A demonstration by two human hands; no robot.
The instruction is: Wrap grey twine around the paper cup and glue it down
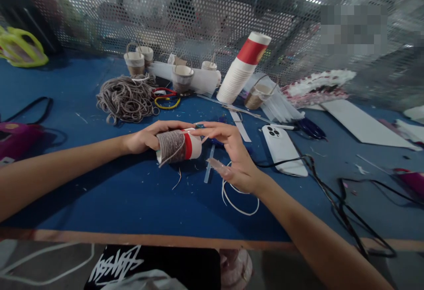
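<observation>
My left hand (145, 137) is wrapped round a paper cup (196, 145) that lies on its side above the blue table. Grey-brown cord (172, 146) is wound in close turns round one half of the cup, and a loose cord end hangs at its rim. A red band and white paper show on the other half. My right hand (233, 153) reaches to the cup with its fingers stretched out and the thumb well apart. Its fingertips touch or nearly touch the cup. Beneath that hand, a blue object is mostly hidden beside a translucent stick (209, 165).
Behind the hands are a heap of cord (127, 99), pliers (167, 100), several small cord-wrapped cups (183, 78) and a leaning cup stack (236, 75). To the right lie a white phone (284, 150), black cable (323, 184) and white board (367, 122). White wire (243, 212) loops nearby.
</observation>
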